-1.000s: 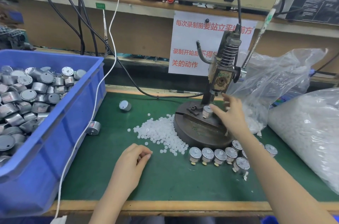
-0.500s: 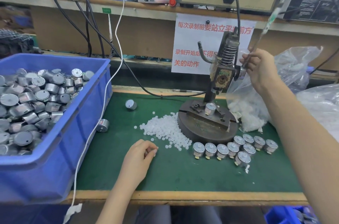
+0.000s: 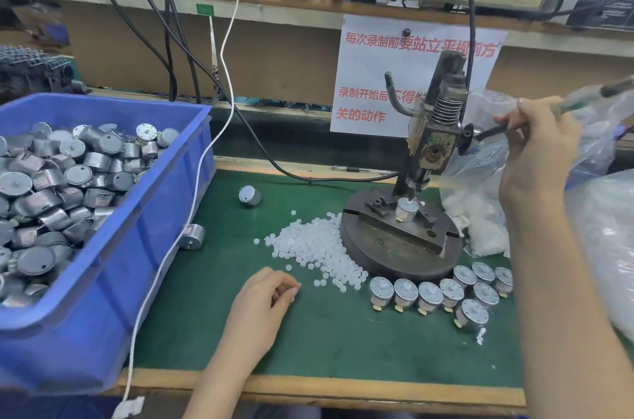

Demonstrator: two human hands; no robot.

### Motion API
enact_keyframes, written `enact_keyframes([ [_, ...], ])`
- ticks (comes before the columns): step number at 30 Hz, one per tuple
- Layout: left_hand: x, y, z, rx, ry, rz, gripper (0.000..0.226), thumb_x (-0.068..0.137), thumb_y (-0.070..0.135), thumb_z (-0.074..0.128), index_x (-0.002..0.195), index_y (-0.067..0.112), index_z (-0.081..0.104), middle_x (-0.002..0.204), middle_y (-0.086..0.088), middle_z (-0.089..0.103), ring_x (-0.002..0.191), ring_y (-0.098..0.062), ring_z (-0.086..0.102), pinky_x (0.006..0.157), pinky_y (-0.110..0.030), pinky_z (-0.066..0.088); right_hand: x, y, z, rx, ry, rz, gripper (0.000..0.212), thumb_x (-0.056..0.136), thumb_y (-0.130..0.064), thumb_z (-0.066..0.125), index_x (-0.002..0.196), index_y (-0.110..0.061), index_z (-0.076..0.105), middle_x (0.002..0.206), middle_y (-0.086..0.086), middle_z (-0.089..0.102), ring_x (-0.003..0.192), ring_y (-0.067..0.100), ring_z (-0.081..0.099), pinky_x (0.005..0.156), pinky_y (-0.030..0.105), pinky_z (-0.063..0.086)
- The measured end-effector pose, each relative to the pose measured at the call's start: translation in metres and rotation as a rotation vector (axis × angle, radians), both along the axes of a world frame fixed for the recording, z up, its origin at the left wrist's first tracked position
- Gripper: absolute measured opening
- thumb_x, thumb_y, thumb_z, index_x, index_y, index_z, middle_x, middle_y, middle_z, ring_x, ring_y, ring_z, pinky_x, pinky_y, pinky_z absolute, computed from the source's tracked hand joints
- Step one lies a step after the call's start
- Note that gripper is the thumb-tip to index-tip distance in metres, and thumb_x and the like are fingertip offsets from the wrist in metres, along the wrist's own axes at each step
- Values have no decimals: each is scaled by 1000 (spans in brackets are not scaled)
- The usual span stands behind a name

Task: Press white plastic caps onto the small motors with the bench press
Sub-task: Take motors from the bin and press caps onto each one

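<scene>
The bench press [image 3: 434, 150] stands on a round dark base [image 3: 398, 253] on the green mat. A small silver motor [image 3: 407, 210] sits in the fixture under the ram. My right hand [image 3: 538, 150] grips the press lever [image 3: 583, 102], which is pulled down to a low angle. A heap of white plastic caps [image 3: 319, 250] lies left of the base. My left hand [image 3: 262, 305] rests on the mat beside the heap, fingers curled, pinching a white cap at the fingertips. Several capped motors [image 3: 442, 291] stand in rows in front of the base.
A blue bin [image 3: 103, 288] full of motors fills the left side. Two loose motors [image 3: 249, 195] [image 3: 192, 236] lie on the mat near it. Clear bags of white caps [image 3: 480, 212] sit at the right. A white cable [image 3: 192, 212] hangs across the bin's edge.
My right hand left the motor in the fixture, rose to the lever and has pulled it down. The left hand stayed curled by the cap heap.
</scene>
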State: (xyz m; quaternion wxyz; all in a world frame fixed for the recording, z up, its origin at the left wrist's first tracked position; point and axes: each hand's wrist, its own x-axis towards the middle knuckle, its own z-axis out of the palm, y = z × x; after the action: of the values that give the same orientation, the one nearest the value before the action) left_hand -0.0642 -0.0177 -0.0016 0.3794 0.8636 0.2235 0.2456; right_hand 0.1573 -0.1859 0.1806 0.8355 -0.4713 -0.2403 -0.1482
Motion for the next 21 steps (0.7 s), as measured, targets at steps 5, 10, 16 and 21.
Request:
enact_keyframes([
  [5,2,-1,1,-15,-5,18,18,86,9,61,77,25,62,73,8,51,68,-7,48,63,-9,35,1,2,-6,-25,-12,-54,8,76,-11,51,73,-19,48,62,-14,56,69,5,58,79,19,46],
  [10,0,1,-2,-42,-35,28,17,83,5,64,77,22,64,72,8,54,72,-3,49,61,-9,36,-1,-2,-23,-338,-149,-244,28,81,-8,46,109,-15,51,104,0,55,99,4,53,94,18,41],
  [16,0,0,-3,-65,-53,33,29,81,3,66,76,31,60,72,5,55,72,-3,50,61,-8,37,14,-5,-73,-984,44,-432,36,89,-12,46,122,-3,57,126,16,53,117,25,47,103,33,35],
  [21,0,-1,-1,-30,-41,30,21,82,3,64,80,23,63,73,4,54,65,-9,49,63,-8,37,2,19,-114,-1369,-193,-416,38,93,-26,51,115,3,60,124,20,52,117,33,41,98,37,30],
])
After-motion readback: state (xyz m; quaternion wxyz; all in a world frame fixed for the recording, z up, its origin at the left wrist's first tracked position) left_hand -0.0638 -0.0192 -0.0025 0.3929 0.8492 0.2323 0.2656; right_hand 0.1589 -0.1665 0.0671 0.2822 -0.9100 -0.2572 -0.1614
